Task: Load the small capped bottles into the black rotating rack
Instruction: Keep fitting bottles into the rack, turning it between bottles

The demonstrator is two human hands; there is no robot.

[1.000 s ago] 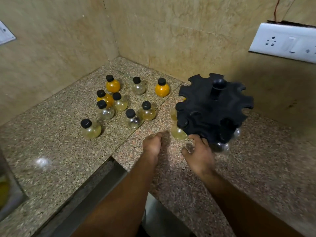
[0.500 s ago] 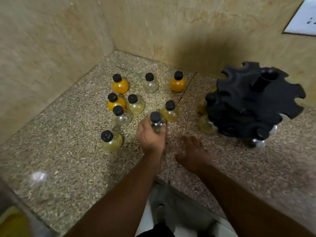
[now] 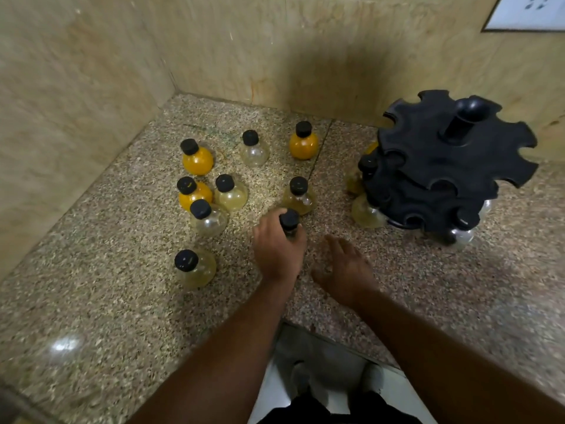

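Left hand grips one capped bottle; right hand lies flat, empty. Black rack partly loaded; eight loose bottles stand outside it.

A speckled granite desk, with a seam and a bright glare spot, fills a corner of beige stone-tiled walls, with a white switch plate at the upper right and pale floor below.

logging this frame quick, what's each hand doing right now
Left hand: closed around a small black-capped bottle.
Right hand: open, fingers straight, holding nothing.
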